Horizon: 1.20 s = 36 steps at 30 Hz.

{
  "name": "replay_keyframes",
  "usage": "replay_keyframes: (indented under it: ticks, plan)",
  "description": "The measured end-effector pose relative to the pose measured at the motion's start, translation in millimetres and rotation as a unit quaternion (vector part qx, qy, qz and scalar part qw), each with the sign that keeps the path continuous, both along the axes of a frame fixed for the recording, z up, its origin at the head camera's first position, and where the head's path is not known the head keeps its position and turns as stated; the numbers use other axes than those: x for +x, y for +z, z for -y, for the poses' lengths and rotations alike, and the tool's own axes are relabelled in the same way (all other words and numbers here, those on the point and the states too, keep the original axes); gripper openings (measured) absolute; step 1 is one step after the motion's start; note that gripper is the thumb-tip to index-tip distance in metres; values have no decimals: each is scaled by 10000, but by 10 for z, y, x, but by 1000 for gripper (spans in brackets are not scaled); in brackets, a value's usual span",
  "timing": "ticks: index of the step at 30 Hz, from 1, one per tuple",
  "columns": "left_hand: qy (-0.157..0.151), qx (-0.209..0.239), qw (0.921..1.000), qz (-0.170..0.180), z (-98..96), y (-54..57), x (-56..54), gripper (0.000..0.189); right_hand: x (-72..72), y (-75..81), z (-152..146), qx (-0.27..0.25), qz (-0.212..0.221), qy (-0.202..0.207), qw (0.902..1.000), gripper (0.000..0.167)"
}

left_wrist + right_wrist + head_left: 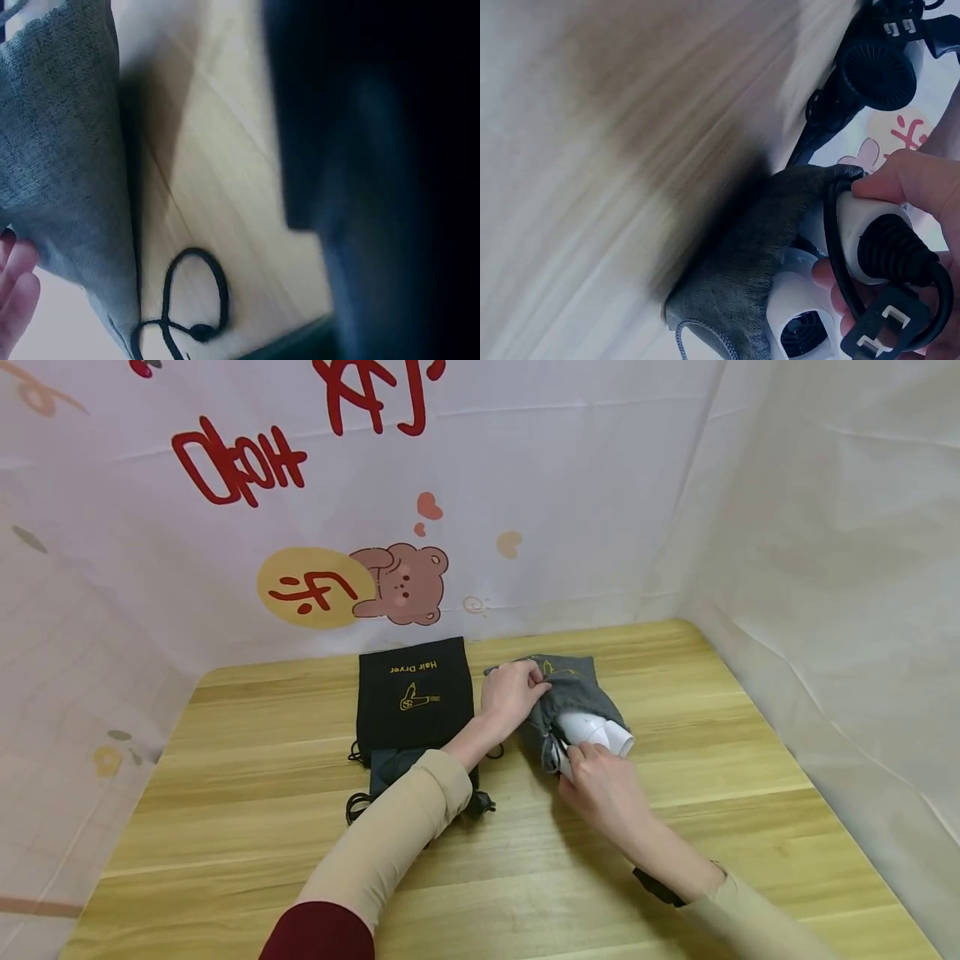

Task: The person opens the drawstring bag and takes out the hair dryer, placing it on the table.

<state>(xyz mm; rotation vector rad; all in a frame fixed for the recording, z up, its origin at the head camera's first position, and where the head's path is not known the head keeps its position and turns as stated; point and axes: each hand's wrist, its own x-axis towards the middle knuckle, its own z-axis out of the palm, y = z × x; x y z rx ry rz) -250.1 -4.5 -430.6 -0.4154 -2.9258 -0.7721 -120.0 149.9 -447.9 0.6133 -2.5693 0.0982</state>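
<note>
A grey drawstring bag (577,692) lies on the table with a white hair dryer (588,727) partly inside it. My left hand (512,693) pinches the cloth at the bag's far left part. My right hand (603,785) grips the hair dryer's handle at the bag's mouth. In the right wrist view, that handle (861,225) ends in a black ribbed cord sleeve, and a black plug (885,326) hangs beside the fingers. The dryer's nozzle sticks out of the bag. Its body's other end is hidden in the cloth.
Left of the grey bag lies a black drawstring bag (416,718) printed "Hair Dryer". A dark hair dryer (877,75) with a black cord and plug (480,804) lies at its near edge, partly behind my left forearm. A printed white curtain (570,527) stands behind the wooden table (720,710).
</note>
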Motion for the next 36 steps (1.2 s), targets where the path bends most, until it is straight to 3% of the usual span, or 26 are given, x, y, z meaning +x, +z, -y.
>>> replay_keyframes:
  ticks: [5,10,19,28,36]
  plan:
    - [103,-33,9999,19,64,7,-27,17,64,32,-1,163,-59,48,9998,33]
    - [-1,59,9999,151,96,45,-7,19,53,23,-1,196,50,22,9998,32]
    - [-355,27,9969,703,212,101,168,26,-36,8,-106,131,401,-61,9991,29]
    - [-484,576,9877,1369,285,104,203,28,-212,-15,-148,14,539,3,9985,32]
    - [-354,555,9882,1384,275,55,129,29,-441,-77,-176,111,898,22,9959,32]
